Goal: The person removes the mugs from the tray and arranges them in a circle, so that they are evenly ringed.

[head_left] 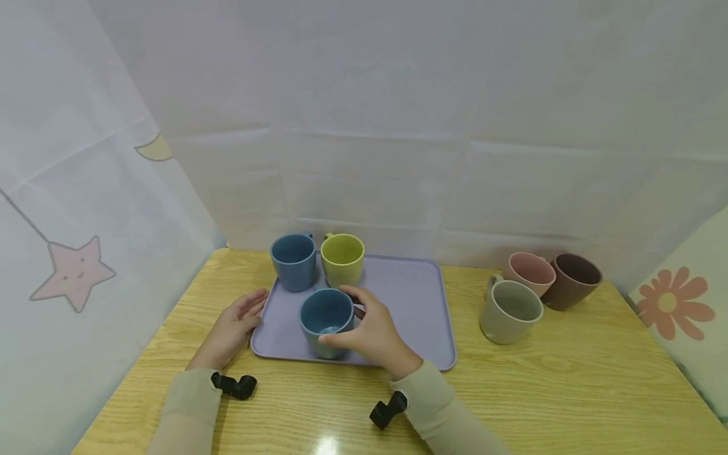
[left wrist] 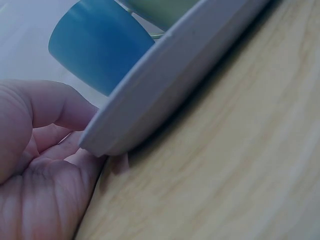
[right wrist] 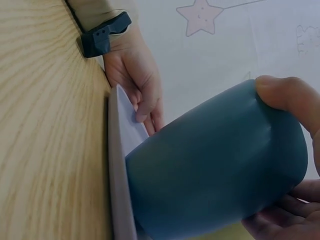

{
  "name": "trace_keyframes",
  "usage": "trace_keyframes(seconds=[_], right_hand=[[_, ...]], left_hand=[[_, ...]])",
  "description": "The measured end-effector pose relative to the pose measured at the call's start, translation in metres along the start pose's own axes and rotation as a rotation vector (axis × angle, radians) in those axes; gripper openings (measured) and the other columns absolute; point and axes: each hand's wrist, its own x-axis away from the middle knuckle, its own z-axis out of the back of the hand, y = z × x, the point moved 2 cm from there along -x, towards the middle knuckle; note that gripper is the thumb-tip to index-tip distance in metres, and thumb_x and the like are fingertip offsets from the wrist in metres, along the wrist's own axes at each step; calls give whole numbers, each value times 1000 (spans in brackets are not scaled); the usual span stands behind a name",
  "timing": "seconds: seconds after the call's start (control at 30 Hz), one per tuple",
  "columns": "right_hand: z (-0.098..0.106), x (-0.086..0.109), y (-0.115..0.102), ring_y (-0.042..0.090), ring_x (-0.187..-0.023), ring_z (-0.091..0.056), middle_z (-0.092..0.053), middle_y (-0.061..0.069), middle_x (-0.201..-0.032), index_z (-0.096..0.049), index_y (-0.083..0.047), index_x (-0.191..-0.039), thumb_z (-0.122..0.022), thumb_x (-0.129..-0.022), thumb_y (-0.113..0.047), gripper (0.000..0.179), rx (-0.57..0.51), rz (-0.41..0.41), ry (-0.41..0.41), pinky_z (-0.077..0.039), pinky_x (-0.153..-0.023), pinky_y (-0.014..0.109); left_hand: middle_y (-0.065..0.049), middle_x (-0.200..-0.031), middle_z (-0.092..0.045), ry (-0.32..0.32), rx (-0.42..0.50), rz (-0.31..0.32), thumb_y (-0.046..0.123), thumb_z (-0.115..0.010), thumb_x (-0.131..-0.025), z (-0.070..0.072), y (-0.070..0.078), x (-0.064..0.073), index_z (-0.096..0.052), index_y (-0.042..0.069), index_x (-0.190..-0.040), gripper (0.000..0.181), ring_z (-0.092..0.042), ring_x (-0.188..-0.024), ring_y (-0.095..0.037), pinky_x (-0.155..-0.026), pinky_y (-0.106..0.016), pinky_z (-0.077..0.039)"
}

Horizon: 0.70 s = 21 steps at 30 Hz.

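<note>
A lilac tray (head_left: pixel 406 303) lies on the wooden table. My right hand (head_left: pixel 370 332) holds a teal-blue mug (head_left: pixel 324 344) at the tray's near left part, thumb at the near rim and fingers on the far right side. In the right wrist view the mug (right wrist: pixel 215 165) stands at the tray's edge. My left hand (head_left: pixel 230 332) grips the tray's left edge; the left wrist view shows the thumb at the rim and fingertips under it. Behind the held mug stand a blue mug (head_left: pixel 296 268) and a yellow-green mug (head_left: pixel 342 265), both upright on the tray.
Right of the tray, a light grey mug (head_left: pixel 506 319), a pink mug (head_left: pixel 526 272) and a dark brown mug (head_left: pixel 571 284) stand close together on the table (head_left: pixel 569 385). A pale cloth (head_left: pixel 370 126) hangs behind the table.
</note>
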Motion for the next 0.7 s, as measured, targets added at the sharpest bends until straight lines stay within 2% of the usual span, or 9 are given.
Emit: trace_keyframes(seconds=[0.3, 0.53, 0.7], right_hand=[[29, 8, -8, 26, -127, -52, -57, 8, -136, -53, -4, -142, -97, -65, -16, 90, 24, -8, 66, -43, -111, 48], [55, 13, -14, 27, -128, -52, -59, 8, -135, -56, -5, -140, -98, -62, -15, 90, 59, -31, 141, -44, -111, 46], [74, 18, -16, 27, -129, -53, -58, 9, -137, -56, -4, -141, -98, -63, -17, 90, 100, -55, 165, -44, -111, 44]], left_hand=[[-24, -166, -13, -5, 0, -10, -12, -41, -98, 1, 1, -2, -14, -9, -158, 66, -14, -153, -38, -104, -11, -38], [-23, -166, -14, -5, 3, 1, -13, -39, -98, 2, -1, -1, -13, -8, -158, 65, -14, -153, -37, -103, -11, -39], [-23, -166, -13, -7, 10, 5, -13, -38, -99, 1, 0, 0, -13, -8, -158, 65, -14, -153, -37, -104, -11, -39]])
